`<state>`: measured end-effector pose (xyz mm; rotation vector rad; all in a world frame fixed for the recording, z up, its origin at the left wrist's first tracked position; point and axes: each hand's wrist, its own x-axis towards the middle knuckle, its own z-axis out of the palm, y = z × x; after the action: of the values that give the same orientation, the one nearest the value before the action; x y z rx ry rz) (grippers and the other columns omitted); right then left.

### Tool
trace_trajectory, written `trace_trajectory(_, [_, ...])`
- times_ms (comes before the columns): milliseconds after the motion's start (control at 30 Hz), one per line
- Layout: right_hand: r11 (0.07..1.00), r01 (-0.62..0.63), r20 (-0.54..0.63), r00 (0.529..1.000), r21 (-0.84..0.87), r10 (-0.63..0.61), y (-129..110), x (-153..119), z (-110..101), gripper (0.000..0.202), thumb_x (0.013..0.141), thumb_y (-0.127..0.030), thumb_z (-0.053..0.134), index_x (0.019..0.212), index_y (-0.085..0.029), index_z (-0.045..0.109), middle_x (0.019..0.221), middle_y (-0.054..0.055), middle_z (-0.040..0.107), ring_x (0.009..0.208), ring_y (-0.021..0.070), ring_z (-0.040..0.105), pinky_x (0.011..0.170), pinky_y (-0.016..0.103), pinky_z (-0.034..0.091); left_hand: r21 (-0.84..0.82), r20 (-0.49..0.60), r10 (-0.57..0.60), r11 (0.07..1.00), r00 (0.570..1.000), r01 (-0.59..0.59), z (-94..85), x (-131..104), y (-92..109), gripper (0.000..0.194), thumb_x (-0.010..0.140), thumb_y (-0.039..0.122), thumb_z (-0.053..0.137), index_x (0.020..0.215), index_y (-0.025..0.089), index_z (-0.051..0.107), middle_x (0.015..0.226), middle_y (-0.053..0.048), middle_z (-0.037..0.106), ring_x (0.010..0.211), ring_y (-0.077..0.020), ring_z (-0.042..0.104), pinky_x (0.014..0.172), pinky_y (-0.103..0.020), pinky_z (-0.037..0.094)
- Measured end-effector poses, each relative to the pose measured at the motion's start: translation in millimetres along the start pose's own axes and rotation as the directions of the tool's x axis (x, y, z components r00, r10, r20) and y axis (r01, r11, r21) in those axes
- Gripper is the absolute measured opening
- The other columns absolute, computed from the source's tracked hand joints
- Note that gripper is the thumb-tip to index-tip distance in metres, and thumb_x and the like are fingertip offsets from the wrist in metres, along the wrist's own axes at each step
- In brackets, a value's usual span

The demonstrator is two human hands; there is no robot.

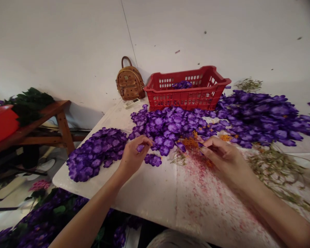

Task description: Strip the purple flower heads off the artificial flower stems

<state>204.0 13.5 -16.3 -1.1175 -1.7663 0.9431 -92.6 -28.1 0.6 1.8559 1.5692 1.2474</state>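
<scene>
- At far left, an orange-red tub (2,124) and green leaves sit on a wooden bench (63,127), well apart from your white-covered desk (150,193).
- Near your desk's left corner lies the left pile of purple artificial petals (96,151). It reaches close to the edge, so a sweep of your left forearm could tip some onto the floor.
- Your left hand (133,153) is raised at the inner side of that pile, thumb and forefinger pinched together; you may have something thin between them, but I cannot tell.
- In front of you, the middle pile of purple petals (167,124) spreads before the red plastic crate (181,98), which has a few petals inside.
- Between your hands, nearer the right, are loose orange stamens (191,143). They lie against petals, so a brushing finger could mix the two.
- Your right hand (223,156) is beside the stamens, fingertips drawn into a pinch; blur hides what, if anything, you grip.
- At right are the large petal heap (274,117) and tangled green stems (279,168); your right forearm could snag the stems and drag them.
- Writing: the brown backpack's (131,84) small plate, the white remote control (131,103) and a wall mark (177,51) are all too small to read.
</scene>
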Motion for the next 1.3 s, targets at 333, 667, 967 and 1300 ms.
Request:
trace_trajectory(333, [0.986, -0.076, -0.026, 0.996, 0.15, 0.081, -5, -2, 6, 0.024, 0.092, -0.044, 0.064, 0.078, -0.025, 0.06, 0.072, -0.001, 0.05, 0.066, 0.0175, 0.046, 0.061, 0.03, 0.036, -0.168, 0.036, -0.196, 0.965, 0.98, 0.199, 15.3, 12, 5, 0.021, 0.085, 0.039, 0.068, 0.08, 0.019, 0.068, 0.069, -0.001, 0.067, 0.063, -0.0135, 0.06, 0.058, -0.023, 0.047])
trace_trajectory(667, [0.954, -0.122, 0.003, 0.992, 0.275, 0.126, -9, 0, 5, 0.026, 0.088, -0.047, 0.07, 0.079, -0.025, 0.061, 0.068, -0.002, 0.049, 0.058, 0.0149, 0.04, 0.055, 0.029, 0.034, -0.081, -0.084, -0.377, 0.925, 0.922, 0.371, -29.5, 22, -10, 0.03, 0.077, 0.046, 0.073, 0.072, 0.017, 0.066, 0.055, 0.0, 0.062, 0.047, -0.0109, 0.052, 0.046, -0.02, 0.036])
trace_trajectory(967, [0.927, -0.177, -0.036, 0.979, 0.332, 0.2, -4, -1, 5, 0.028, 0.083, -0.047, 0.076, 0.076, -0.024, 0.062, 0.071, -0.002, 0.049, 0.063, 0.0154, 0.043, 0.057, 0.029, 0.036, 0.544, -0.3, -0.288, 0.731, 0.909, 0.411, -106.4, 5, -50, 0.032, 0.088, 0.049, 0.061, 0.071, 0.022, 0.064, 0.062, -0.003, 0.064, 0.06, -0.0204, 0.058, 0.058, -0.029, 0.04])
trace_trajectory(1300, [0.943, -0.185, -0.013, 0.981, 0.275, 0.196, 2, 0, 3, 0.028, 0.085, -0.049, 0.075, 0.079, -0.024, 0.063, 0.071, -0.001, 0.049, 0.064, 0.0165, 0.043, 0.058, 0.03, 0.033, 0.422, 0.17, -0.035, 0.906, 0.985, -0.04, -32.6, 32, -29, 0.064, 0.082, 0.041, 0.077, 0.142, 0.025, 0.058, 0.131, -0.012, 0.062, 0.112, -0.0277, 0.065, 0.101, -0.04, 0.051])
